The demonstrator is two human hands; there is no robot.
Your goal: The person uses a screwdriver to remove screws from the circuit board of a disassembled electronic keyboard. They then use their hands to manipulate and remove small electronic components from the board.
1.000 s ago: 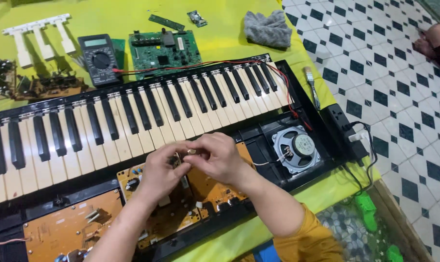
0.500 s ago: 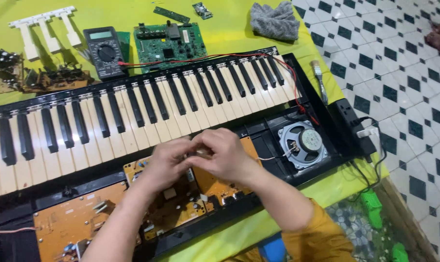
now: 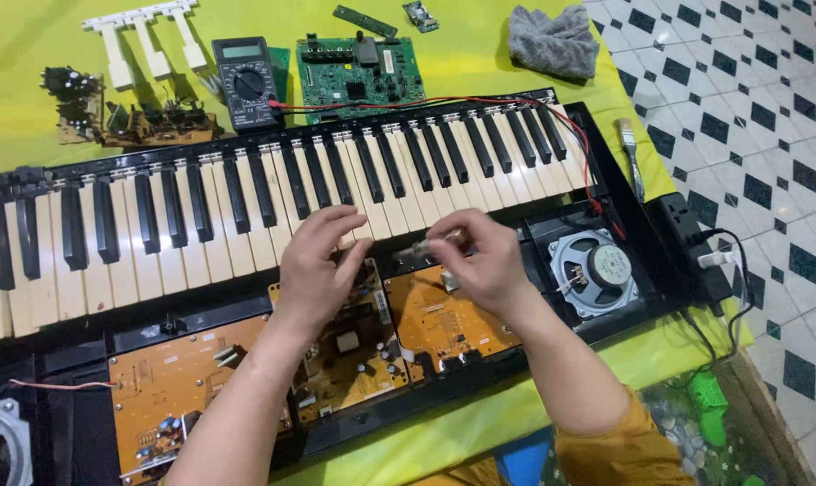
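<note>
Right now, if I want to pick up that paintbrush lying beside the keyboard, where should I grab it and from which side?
Probably take the paintbrush by its slim handle, the end nearer you, coming from above on its right side. It lies flat on the yellow cloth, bristles pointing away, close along the keyboard's black case on its left, so the right side looks freer.

Change since a second ago: my hands, earlier pressed together over one small clear part (image 3: 423,245), now apart. Right hand (image 3: 480,261) alone pinches the part; left hand (image 3: 318,265) has let go, fingers spread over the white keys (image 3: 246,243).
</note>
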